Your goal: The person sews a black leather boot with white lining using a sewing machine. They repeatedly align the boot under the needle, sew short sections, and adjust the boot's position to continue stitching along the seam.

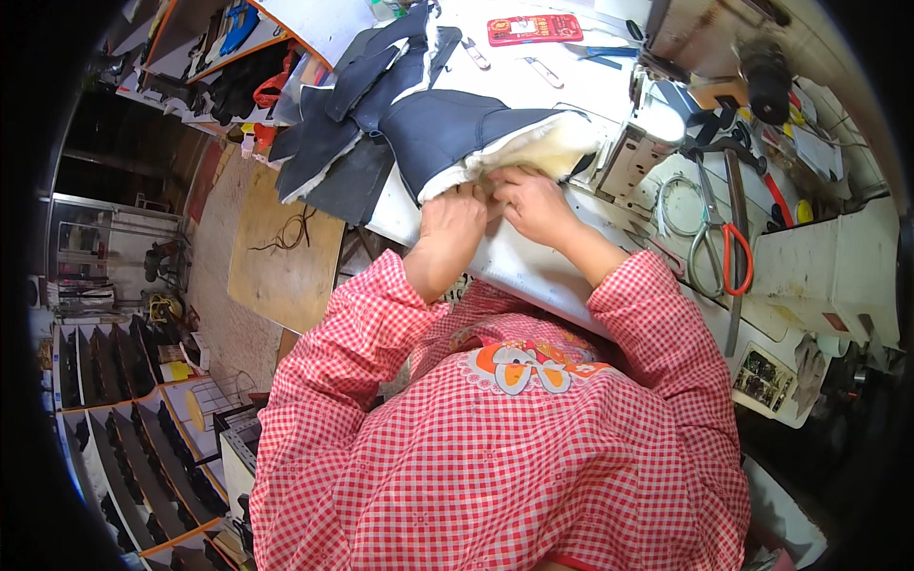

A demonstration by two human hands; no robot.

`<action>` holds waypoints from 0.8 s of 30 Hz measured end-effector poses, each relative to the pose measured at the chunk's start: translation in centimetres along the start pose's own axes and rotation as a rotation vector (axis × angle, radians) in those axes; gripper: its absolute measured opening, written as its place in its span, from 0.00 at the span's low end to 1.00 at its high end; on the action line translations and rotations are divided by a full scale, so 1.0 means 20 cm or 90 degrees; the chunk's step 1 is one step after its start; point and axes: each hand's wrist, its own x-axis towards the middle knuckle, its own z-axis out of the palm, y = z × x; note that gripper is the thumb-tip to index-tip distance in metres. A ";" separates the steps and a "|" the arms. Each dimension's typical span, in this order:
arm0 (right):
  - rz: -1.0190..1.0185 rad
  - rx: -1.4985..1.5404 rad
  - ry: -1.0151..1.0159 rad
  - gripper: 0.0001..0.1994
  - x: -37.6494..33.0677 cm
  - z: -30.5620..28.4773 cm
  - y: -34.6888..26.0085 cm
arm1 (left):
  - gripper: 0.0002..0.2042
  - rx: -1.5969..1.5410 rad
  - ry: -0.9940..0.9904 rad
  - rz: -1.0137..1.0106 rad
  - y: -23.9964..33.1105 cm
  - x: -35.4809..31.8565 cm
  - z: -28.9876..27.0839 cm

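As the fleece-lined piece (446, 133) looks soft and light, pinch its edge, where the left hand's (453, 225) and right hand's (535, 204) fingers seem clamped.

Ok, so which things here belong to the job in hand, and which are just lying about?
Likely in the job:
Dark fleece-lined piece, with the left hand and right hand at its near edge
Pile of similar dark pieces beside it

Seemingly just lying about:
Red flat rectangular thing
Scissors with one red handle
Pale coil by the scissors
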 end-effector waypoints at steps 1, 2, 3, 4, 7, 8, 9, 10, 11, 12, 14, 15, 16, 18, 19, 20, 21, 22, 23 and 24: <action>0.030 0.014 0.009 0.13 0.01 0.01 0.00 | 0.06 0.009 -0.021 -0.005 0.00 0.01 0.02; 0.069 0.029 0.010 0.13 0.02 0.02 0.01 | 0.06 0.017 -0.041 -0.007 0.00 0.02 0.04; 0.079 0.048 0.037 0.13 0.04 0.02 0.01 | 0.06 0.025 0.003 0.009 0.00 0.02 0.05; 0.056 -0.041 0.050 0.12 0.05 0.04 0.01 | 0.05 0.029 0.046 0.027 -0.01 0.02 0.07; -0.049 -0.190 -0.002 0.10 0.06 0.06 0.01 | 0.05 0.026 0.091 0.060 -0.02 -0.01 0.10; -0.038 -0.191 -0.012 0.10 0.06 0.06 0.01 | 0.05 0.021 0.094 0.070 -0.03 -0.04 0.11; -0.050 -0.202 -0.006 0.11 0.06 0.05 0.00 | 0.05 -0.015 0.073 0.062 -0.03 -0.06 0.12; -0.033 -0.218 -0.041 0.11 0.06 0.05 0.00 | 0.06 -0.052 0.054 0.058 -0.04 -0.08 0.13; -0.009 -0.232 -0.081 0.12 0.05 0.04 0.00 | 0.07 -0.086 0.026 0.048 -0.05 -0.10 0.13; -0.010 -0.230 -0.068 0.11 0.05 0.04 -0.01 | 0.11 -0.098 0.040 0.057 -0.06 -0.11 0.14; 0.026 -0.248 -0.134 0.11 0.05 0.03 -0.01 | 0.12 -0.114 0.007 0.015 -0.07 -0.13 0.16; 0.050 -0.258 -0.172 0.12 0.06 0.02 -0.01 | 0.12 -0.123 0.011 0.001 -0.08 -0.13 0.17; 0.064 -0.254 -0.202 0.12 0.06 0.03 -0.01 | 0.11 -0.166 0.038 -0.009 -0.08 -0.13 0.18; 0.071 -0.254 -0.224 0.13 0.08 0.03 0.00 | 0.10 -0.261 0.139 -0.007 -0.09 -0.13 0.21; 0.091 -0.202 -0.200 0.15 0.08 0.04 0.00 | 0.11 -0.271 0.138 -0.026 -0.09 -0.13 0.22; 0.111 -0.159 -0.175 0.16 0.09 0.05 0.00 | 0.13 -0.282 0.138 -0.046 -0.09 -0.13 0.24; 0.141 -0.114 -0.162 0.17 0.10 0.05 0.01 | 0.15 -0.298 0.128 -0.062 -0.09 -0.13 0.25; 0.139 -0.104 -0.159 0.17 0.10 0.05 0.01 | 0.14 -0.298 0.142 -0.059 -0.09 -0.13 0.25; 0.148 -0.093 -0.170 0.17 0.11 0.04 0.01 | 0.14 -0.303 0.147 -0.054 -0.09 -0.13 0.26; 0.165 -0.086 -0.186 0.17 0.11 0.04 0.00 | 0.13 -0.308 0.151 -0.049 -0.09 -0.14 0.26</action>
